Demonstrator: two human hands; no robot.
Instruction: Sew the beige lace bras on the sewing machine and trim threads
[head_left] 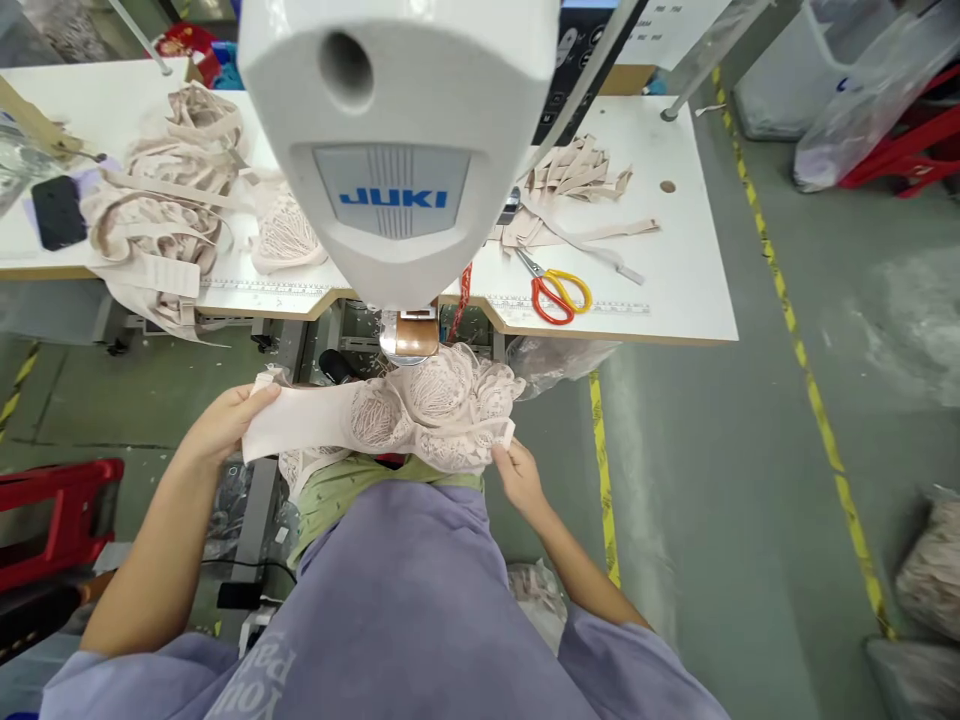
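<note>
A pale beige lace bra [442, 395] is stretched out sideways above the lap, just below the head of a white sewing machine [397, 130]. My left hand [229, 420] pinches the plain band at its left end. At the other end, my right hand [517, 470] grips the edge near the lace cup. The bra's upper edge lies close under the machine's needle area, and I cannot tell whether they touch. More lace hangs below the band on the left.
Red-and-yellow scissors [556, 290] lie on the white table [690, 270], near cut beige strips [581, 170]. Left of the machine are a heap of beige bra pieces [161, 200] and a black phone [58, 213]. A red stool [60, 520] stands at lower left.
</note>
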